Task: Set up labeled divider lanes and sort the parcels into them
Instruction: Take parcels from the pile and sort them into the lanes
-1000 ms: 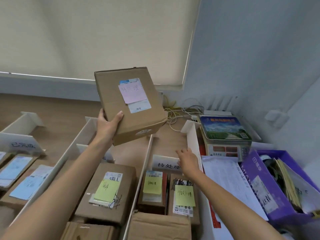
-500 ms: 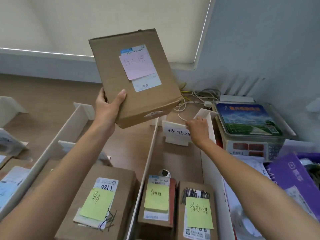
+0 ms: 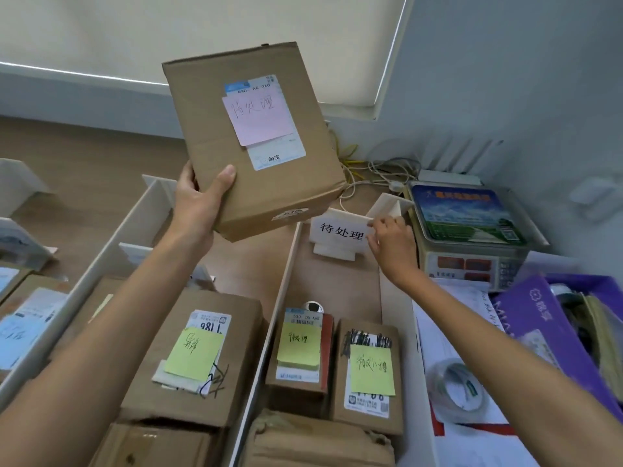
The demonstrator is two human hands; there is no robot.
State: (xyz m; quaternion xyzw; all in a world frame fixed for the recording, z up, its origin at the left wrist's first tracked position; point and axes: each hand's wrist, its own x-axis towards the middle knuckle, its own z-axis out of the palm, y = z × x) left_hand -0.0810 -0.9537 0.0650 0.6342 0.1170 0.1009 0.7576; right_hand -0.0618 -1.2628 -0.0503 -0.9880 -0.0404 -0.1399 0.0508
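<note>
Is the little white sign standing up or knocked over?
Standing up. The white sign sits upright on its base, writing facing us; the right hand holds its edge.

- The label stand [image 3: 340, 230] has been moved from just behind the green-noted parcels [image 3: 367, 372] to the far end of the lane.
- A bare stretch of lane floor [image 3: 333, 284] is now exposed between them.
- The right hand [image 3: 392, 246] has been extended forward with the stand and pinches its right edge.
- The held parcel [image 3: 253, 139], gripped by the left hand [image 3: 199, 203], has been raised nearer the camera.
</note>
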